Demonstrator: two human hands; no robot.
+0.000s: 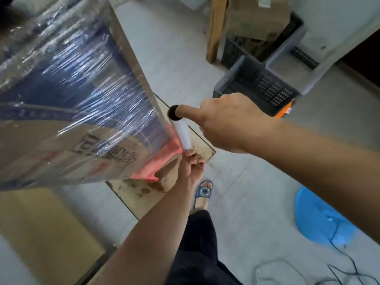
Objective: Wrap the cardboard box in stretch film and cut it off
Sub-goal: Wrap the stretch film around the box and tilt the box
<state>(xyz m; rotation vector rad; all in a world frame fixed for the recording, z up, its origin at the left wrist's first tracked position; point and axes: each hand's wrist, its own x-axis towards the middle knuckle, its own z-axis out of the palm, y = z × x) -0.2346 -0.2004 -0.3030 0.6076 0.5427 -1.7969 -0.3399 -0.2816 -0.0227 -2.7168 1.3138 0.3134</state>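
Observation:
A tall cardboard box (67, 95) with blue and red print fills the left of the head view, covered in shiny stretch film. The film roll (182, 133), white with a dark open core, stands upright against the box's right corner. My right hand (228, 120) is at the roll's top, its thumb poked into the core. My left hand (192, 164) grips the roll's bottom end from below. A sheet of film runs from the roll onto the box.
A flat piece of cardboard (144, 194) lies on the tiled floor under the box. Dark plastic crates (265, 83) stand at the back right beside a wooden leg (216, 29). A blue plastic lid (320, 221) and loose cables (341, 270) lie at right. My sandalled foot (202, 194) is below the hands.

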